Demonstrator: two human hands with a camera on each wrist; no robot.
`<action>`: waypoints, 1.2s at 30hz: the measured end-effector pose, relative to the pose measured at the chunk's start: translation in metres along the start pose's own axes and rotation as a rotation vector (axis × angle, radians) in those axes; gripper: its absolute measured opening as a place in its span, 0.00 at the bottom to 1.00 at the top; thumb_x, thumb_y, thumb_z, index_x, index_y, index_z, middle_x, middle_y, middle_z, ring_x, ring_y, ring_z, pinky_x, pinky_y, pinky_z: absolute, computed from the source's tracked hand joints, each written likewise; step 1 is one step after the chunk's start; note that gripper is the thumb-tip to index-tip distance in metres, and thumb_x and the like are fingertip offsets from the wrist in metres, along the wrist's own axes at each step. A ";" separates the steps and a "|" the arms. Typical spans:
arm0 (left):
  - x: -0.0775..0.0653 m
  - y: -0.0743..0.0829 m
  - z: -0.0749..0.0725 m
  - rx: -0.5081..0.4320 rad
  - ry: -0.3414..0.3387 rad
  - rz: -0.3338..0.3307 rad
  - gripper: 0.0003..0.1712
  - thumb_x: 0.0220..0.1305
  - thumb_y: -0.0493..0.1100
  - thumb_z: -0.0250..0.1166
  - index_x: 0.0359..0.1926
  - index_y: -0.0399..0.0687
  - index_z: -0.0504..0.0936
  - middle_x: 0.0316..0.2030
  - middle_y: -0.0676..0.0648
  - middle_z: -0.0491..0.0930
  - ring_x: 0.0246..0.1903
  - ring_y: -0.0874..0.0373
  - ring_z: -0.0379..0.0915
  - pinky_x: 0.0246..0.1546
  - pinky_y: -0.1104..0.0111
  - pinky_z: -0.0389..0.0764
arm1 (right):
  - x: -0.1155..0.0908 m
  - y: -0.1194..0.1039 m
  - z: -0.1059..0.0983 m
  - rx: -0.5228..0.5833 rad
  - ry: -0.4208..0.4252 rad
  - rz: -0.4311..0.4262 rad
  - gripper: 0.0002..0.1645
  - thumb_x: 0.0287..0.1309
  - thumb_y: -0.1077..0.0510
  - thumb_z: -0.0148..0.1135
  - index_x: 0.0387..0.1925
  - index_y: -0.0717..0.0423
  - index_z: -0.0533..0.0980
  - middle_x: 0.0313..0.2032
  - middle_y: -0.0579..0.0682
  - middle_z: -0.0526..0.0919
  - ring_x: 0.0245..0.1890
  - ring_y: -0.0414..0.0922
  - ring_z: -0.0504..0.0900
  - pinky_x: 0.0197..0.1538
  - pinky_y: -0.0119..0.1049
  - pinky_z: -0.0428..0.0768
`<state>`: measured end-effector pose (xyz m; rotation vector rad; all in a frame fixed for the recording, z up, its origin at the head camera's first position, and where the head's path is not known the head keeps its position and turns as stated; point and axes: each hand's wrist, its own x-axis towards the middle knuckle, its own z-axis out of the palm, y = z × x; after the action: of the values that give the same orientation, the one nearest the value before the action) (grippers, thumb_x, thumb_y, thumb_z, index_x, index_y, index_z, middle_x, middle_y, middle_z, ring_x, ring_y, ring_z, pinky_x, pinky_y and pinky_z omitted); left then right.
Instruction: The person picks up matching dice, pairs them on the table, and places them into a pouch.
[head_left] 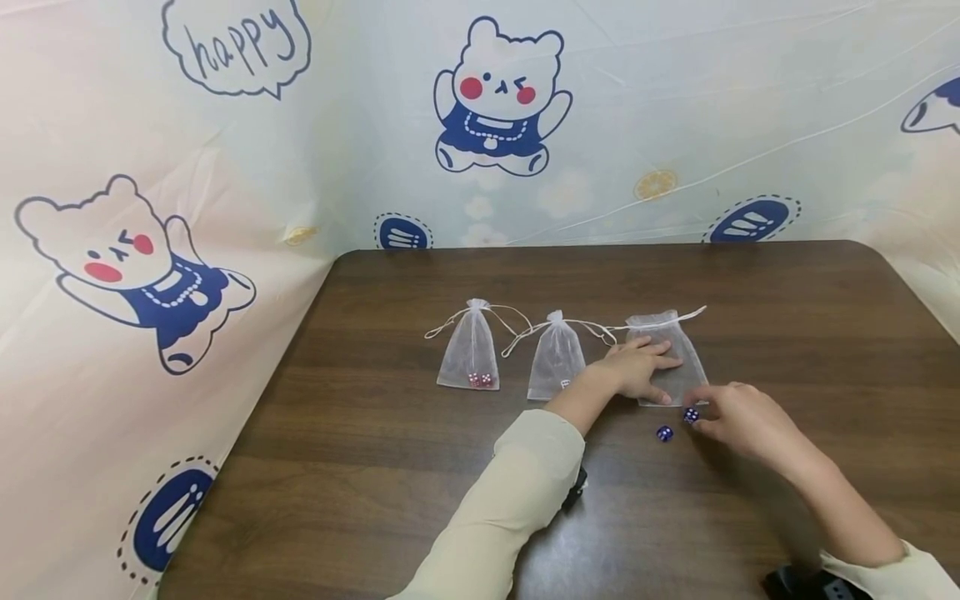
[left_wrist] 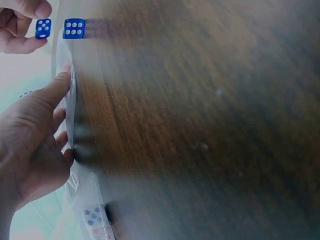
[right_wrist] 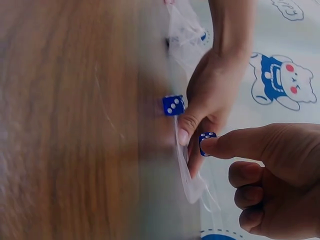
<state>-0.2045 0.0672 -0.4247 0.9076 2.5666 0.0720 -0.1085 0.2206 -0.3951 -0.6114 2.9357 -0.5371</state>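
My left hand [head_left: 637, 368] rests on the rightmost drawstring bag [head_left: 678, 358], a flat white sheer pouch, its fingers spread across the mesh. Between thumb and finger, my right hand [head_left: 750, 421] pinches a blue die [head_left: 691, 414] with white dots, near the bag's lower right corner. The right wrist view shows this pinched die [right_wrist: 207, 135] raised off the wood, its lower part covered by a fingertip. A second blue die [head_left: 664, 433] lies on the table just in front of the bag; its six-dot side [left_wrist: 74, 28] faces the left wrist camera.
Two more sheer bags stand in line to the left, both drawn closed: one [head_left: 468, 350] holds red dice [head_left: 481, 381], and the middle one [head_left: 557, 358] has whitish dice [left_wrist: 94, 215] inside. Their white cords spread over the brown table [head_left: 360, 467]. A printed cloth [head_left: 360, 125] hangs behind.
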 end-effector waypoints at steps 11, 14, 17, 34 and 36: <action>-0.001 0.000 0.000 0.007 0.003 0.004 0.40 0.54 0.67 0.58 0.67 0.79 0.55 0.69 0.66 0.41 0.68 0.64 0.31 0.64 0.62 0.47 | 0.005 -0.011 0.009 -0.030 -0.042 -0.023 0.12 0.43 0.63 0.70 0.34 0.53 0.81 0.29 0.47 0.82 0.31 0.52 0.80 0.33 0.51 0.75; -0.001 0.001 0.000 0.008 0.004 0.006 0.39 0.54 0.67 0.58 0.67 0.79 0.55 0.69 0.66 0.41 0.68 0.64 0.32 0.64 0.63 0.47 | 0.006 -0.011 0.011 -0.026 -0.054 -0.019 0.10 0.42 0.63 0.70 0.32 0.53 0.81 0.28 0.46 0.82 0.30 0.50 0.79 0.32 0.50 0.75; -0.001 0.001 0.001 0.009 0.005 0.009 0.39 0.54 0.67 0.58 0.67 0.79 0.55 0.69 0.66 0.41 0.68 0.64 0.32 0.64 0.63 0.47 | 0.006 -0.011 0.014 -0.043 -0.057 -0.014 0.10 0.41 0.63 0.71 0.31 0.53 0.81 0.28 0.47 0.82 0.29 0.50 0.80 0.31 0.50 0.75; 0.000 0.000 0.001 0.030 0.014 0.012 0.38 0.55 0.67 0.56 0.67 0.79 0.54 0.69 0.66 0.41 0.68 0.64 0.32 0.64 0.63 0.47 | 0.004 -0.005 -0.001 -0.068 -0.129 0.084 0.21 0.39 0.67 0.68 0.41 0.55 0.78 0.32 0.58 0.81 0.32 0.56 0.79 0.28 0.51 0.74; 0.000 -0.001 0.001 0.041 0.012 0.010 0.36 0.58 0.66 0.55 0.67 0.80 0.53 0.69 0.66 0.41 0.68 0.65 0.32 0.64 0.63 0.46 | 0.003 -0.003 -0.004 -0.068 -0.117 0.092 0.21 0.39 0.68 0.67 0.40 0.55 0.77 0.31 0.57 0.81 0.30 0.54 0.78 0.26 0.49 0.73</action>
<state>-0.2046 0.0664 -0.4256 0.9381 2.5839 0.0281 -0.1111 0.2183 -0.3903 -0.4940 2.8646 -0.3804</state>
